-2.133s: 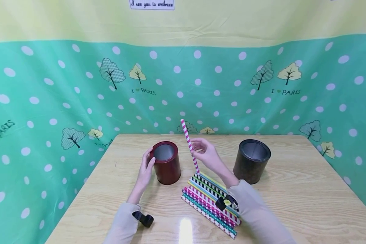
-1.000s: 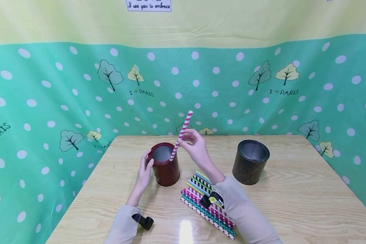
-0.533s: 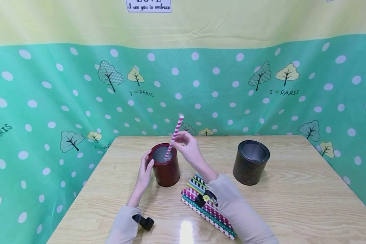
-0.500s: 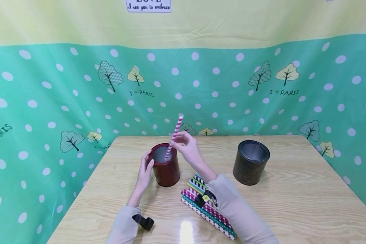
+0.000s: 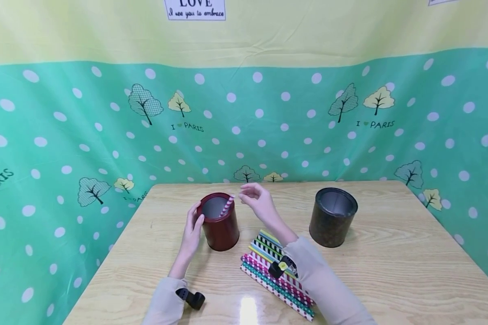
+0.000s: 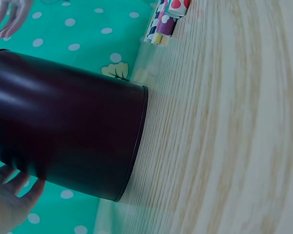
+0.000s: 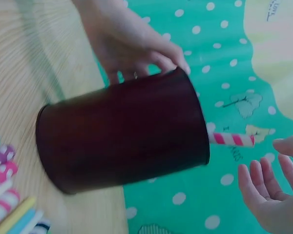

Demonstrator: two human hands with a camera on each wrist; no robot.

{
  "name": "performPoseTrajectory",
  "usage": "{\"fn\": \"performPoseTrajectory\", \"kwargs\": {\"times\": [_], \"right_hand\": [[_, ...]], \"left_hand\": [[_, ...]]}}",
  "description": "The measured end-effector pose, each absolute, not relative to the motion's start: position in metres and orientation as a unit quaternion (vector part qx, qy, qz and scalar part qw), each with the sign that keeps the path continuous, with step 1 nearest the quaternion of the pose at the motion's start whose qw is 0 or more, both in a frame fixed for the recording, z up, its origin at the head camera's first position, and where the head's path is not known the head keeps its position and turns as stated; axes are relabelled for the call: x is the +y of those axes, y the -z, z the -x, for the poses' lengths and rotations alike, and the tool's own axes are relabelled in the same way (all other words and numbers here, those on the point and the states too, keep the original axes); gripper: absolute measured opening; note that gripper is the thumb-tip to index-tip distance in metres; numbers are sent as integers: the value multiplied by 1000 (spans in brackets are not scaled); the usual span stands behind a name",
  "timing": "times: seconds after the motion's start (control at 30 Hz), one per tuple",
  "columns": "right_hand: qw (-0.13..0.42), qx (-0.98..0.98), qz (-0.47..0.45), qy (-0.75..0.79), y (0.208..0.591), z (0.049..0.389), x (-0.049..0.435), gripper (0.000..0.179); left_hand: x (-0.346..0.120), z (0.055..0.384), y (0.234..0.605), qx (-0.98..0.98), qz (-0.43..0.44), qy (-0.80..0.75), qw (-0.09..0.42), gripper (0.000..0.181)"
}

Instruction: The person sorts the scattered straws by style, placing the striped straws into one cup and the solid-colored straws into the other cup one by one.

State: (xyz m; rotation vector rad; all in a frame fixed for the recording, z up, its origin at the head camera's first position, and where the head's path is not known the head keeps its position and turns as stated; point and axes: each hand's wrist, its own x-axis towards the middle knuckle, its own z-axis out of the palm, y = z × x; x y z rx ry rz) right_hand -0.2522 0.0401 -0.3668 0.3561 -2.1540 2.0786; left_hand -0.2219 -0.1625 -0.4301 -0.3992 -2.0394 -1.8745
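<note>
A dark red can (image 5: 222, 235) stands upright on the table. My left hand (image 5: 192, 232) holds its left side, thumb in front and fingers toward the back near the rim. Inside the can a pink-and-white striped paper straw (image 5: 227, 205) leans to the right; in the right wrist view its end (image 7: 237, 140) pokes out past the rim. My right hand (image 5: 262, 205) hovers just right of the can, fingers loosely bent and apart from the straw, with nothing between them.
Several patterned paper straws (image 5: 264, 271) lie side by side on the wooden table (image 5: 390, 271), partly under my right forearm. A dark, open can (image 5: 331, 225) stands at the right. Behind the table hangs a green dotted curtain (image 5: 244, 149).
My right hand carried the striped straw left from the pile, lowered it into the red can, let go and drew back right. My left hand stayed on the can.
</note>
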Motion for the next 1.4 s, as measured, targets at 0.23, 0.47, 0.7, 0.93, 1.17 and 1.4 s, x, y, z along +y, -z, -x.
{"fn": "performPoseTrajectory", "kwargs": {"times": [0.23, 0.47, 0.7, 0.93, 1.17, 1.4], "right_hand": [[15, -773, -145, -617, 383, 254, 66, 25], [-49, -823, -230, -518, 394, 254, 92, 22], [-100, -852, -267, -439, 408, 256, 109, 18], [-112, -868, -288, -389, 423, 256, 120, 16], [-134, -873, -276, -379, 431, 254, 130, 18], [-150, -873, -275, -373, 437, 254, 137, 17]], "left_hand": [[-164, 223, 431, -719, 142, 659, 170, 41], [-162, 222, 430, -723, 126, 660, 162, 41], [-160, 223, 431, -725, 127, 656, 167, 40], [-159, 221, 430, -731, 117, 651, 171, 39], [-159, 221, 430, -729, 115, 654, 167, 39], [-160, 223, 431, -731, 118, 649, 173, 39]]}}
